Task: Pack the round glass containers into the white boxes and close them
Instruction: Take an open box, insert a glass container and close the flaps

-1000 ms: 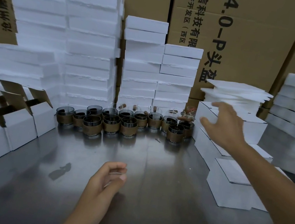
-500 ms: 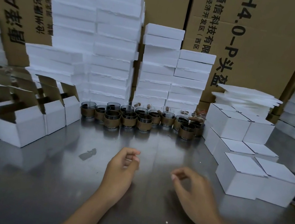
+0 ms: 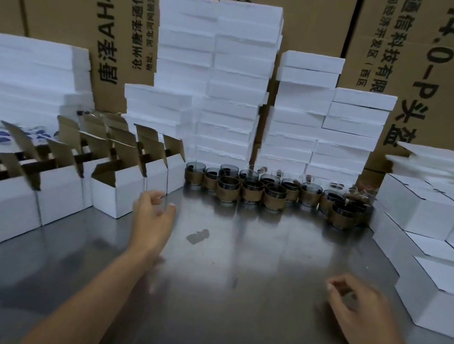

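Cardboard cartons (image 3: 300, 13) are backing a steel worktop (image 3: 251, 262), and the packing is looking only partway done. Over it the left hand (image 3: 152, 216) is hovering empty, fingers loosely curled, just beside the open white boxes (image 3: 117, 194) on its left. The right hand (image 3: 358, 309) is hovering empty too, loosely curled, with closed white boxes (image 3: 436, 291) sitting stacked to its right. Beyond both hands the glass containers (image 3: 252, 190) are standing unpacked.

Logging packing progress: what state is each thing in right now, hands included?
open boxes, flaps up
closed boxes, shut, stacked on the right
glass containers, upright, unboxed
left hand, fingers curved by the open boxes; grip unclear
right hand, loosely curled, holding nothing
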The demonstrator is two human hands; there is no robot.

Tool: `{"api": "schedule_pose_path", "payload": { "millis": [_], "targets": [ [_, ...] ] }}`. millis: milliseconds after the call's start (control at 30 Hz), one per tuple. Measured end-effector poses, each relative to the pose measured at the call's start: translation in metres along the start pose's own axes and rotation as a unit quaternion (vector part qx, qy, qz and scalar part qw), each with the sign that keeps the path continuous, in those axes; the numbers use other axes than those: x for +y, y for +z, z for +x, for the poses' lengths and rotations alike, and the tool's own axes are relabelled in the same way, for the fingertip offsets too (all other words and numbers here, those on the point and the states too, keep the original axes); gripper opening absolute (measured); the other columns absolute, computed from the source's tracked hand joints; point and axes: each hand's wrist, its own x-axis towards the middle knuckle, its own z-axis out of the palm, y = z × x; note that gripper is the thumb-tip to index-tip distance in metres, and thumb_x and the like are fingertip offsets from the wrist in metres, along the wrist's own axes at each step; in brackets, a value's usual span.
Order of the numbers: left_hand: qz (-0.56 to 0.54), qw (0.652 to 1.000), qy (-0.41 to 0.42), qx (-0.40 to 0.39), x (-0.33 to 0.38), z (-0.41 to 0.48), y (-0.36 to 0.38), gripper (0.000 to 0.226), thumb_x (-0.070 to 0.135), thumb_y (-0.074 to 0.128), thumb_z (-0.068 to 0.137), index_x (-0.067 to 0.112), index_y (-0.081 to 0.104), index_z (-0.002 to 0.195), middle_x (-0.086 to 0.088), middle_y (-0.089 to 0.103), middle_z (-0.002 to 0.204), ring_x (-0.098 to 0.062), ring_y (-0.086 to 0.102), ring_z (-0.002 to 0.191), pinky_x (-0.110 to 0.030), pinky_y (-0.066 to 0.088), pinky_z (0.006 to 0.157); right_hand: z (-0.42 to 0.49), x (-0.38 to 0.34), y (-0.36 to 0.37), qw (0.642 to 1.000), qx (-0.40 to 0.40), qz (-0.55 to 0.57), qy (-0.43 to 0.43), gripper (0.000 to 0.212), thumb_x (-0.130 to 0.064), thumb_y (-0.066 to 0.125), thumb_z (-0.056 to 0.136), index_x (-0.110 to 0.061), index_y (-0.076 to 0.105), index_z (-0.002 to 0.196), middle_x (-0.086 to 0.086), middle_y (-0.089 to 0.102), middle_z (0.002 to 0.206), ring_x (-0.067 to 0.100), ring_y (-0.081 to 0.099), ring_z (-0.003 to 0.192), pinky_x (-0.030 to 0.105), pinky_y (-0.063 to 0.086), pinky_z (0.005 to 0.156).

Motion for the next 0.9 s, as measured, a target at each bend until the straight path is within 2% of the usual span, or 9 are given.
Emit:
{"api": "schedule_pose_path", "payload": {
  "millis": [100, 200, 333, 433, 500, 567, 667, 800, 900],
  "targets": [
    [0.059, 0.996, 0.029, 0.060, -0.011, 0.030, -0.034, 0.040, 0.014, 0.056, 0.092, 0.014, 0.044, 0.130, -0.012, 0.041, 0.129, -0.014, 0.050, 0.087, -0.033, 0.045, 0.081, 0.000, -0.002, 0.000, 1.000, -0.003, -0.003, 0.007, 0.009, -0.006, 0.067, 0.082, -0.014, 0.068, 0.080, -0.004, 0.066, 0.072, 0.019, 0.062, 0.073, 0.036, 0.047, 0.070],
    [0.126, 0.986, 0.048, 0.095, -0.022, 0.052, -0.059, 0.043, 0.017, 0.060, 0.090, 0.013, 0.045, 0.131, -0.016, 0.039, 0.129, -0.020, 0.053, 0.085, -0.036, 0.046, 0.084, 0.001, -0.004, 0.001, 1.000, -0.002, -0.009, 0.013, 0.008, -0.005, 0.068, 0.081, -0.012, 0.069, 0.080, -0.002, 0.066, 0.071, 0.021, 0.062, 0.071, 0.035, 0.047, 0.070],
    [0.205, 0.977, 0.029, 0.056, -0.037, 0.065, -0.078, 0.042, 0.026, 0.060, 0.091, 0.015, 0.051, 0.130, -0.019, 0.035, 0.134, -0.029, 0.053, 0.097, -0.042, 0.044, 0.092, 0.002, -0.004, 0.001, 1.000, 0.005, -0.012, 0.027, 0.009, -0.003, 0.069, 0.080, -0.012, 0.069, 0.078, -0.001, 0.067, 0.070, 0.023, 0.062, 0.071, 0.036, 0.047, 0.070],
    [0.235, 0.970, 0.049, 0.039, -0.040, 0.067, -0.083, 0.036, 0.028, 0.059, 0.090, 0.020, 0.054, 0.125, -0.019, 0.035, 0.133, -0.020, 0.046, 0.087, -0.040, 0.042, 0.092, 0.002, -0.003, 0.001, 0.999, 0.006, -0.010, 0.033, 0.009, -0.003, 0.069, 0.080, -0.012, 0.068, 0.079, 0.000, 0.067, 0.071, 0.023, 0.062, 0.071, 0.034, 0.046, 0.070],
    [0.258, 0.964, 0.061, 0.033, -0.038, 0.067, -0.085, 0.030, 0.030, 0.060, 0.089, 0.025, 0.056, 0.119, -0.017, 0.036, 0.133, -0.019, 0.048, 0.089, -0.039, 0.043, 0.090, 0.002, -0.004, 0.002, 0.999, 0.010, -0.008, 0.031, 0.009, -0.001, 0.069, 0.079, -0.010, 0.069, 0.078, 0.001, 0.067, 0.071, 0.022, 0.061, 0.068, 0.033, 0.044, 0.069],
    [0.274, 0.959, 0.074, 0.015, -0.034, 0.067, -0.086, 0.024, 0.030, 0.063, 0.087, 0.026, 0.058, 0.110, -0.014, 0.037, 0.130, -0.027, 0.053, 0.097, -0.040, 0.045, 0.089, 0.002, -0.004, 0.001, 0.999, 0.015, -0.005, 0.030, 0.010, 0.001, 0.069, 0.079, -0.009, 0.069, 0.077, 0.001, 0.066, 0.069, 0.020, 0.059, 0.065, 0.031, 0.042, 0.067],
    [0.291, 0.951, 0.108, -0.008, -0.027, 0.065, -0.085, 0.015, 0.028, 0.068, 0.084, 0.025, 0.058, 0.095, -0.009, 0.041, 0.117, -0.026, 0.049, 0.098, -0.036, 0.044, 0.085, 0.002, -0.004, 0.001, 0.999, 0.020, -0.005, 0.025, 0.012, 0.001, 0.070, 0.078, -0.010, 0.068, 0.076, 0.000, 0.065, 0.067, 0.015, 0.057, 0.061, 0.030, 0.040, 0.065],
    [0.305, 0.938, 0.157, -0.050, -0.016, 0.056, -0.077, 0.013, 0.029, 0.070, 0.081, 0.024, 0.061, 0.089, -0.001, 0.040, 0.104, -0.018, 0.044, 0.093, -0.029, 0.038, 0.079, 0.003, -0.004, 0.002, 0.999, 0.029, 0.009, 0.017, 0.017, 0.004, 0.070, 0.076, -0.012, 0.066, 0.072, -0.006, 0.062, 0.061, 0.000, 0.055, 0.060, 0.012, 0.032, 0.058],
    [0.286, 0.936, 0.194, -0.066, -0.005, 0.041, -0.062, 0.012, 0.031, 0.070, 0.081, 0.026, 0.060, 0.085, 0.001, 0.042, 0.102, -0.014, 0.044, 0.092, -0.029, 0.040, 0.077, 0.003, -0.002, 0.002, 0.999, 0.032, 0.017, 0.017, 0.024, 0.003, 0.070, 0.077, -0.019, 0.063, 0.070, -0.014, 0.060, 0.062, -0.001, 0.055, 0.061, 0.011, 0.033, 0.058]
  ]
}}
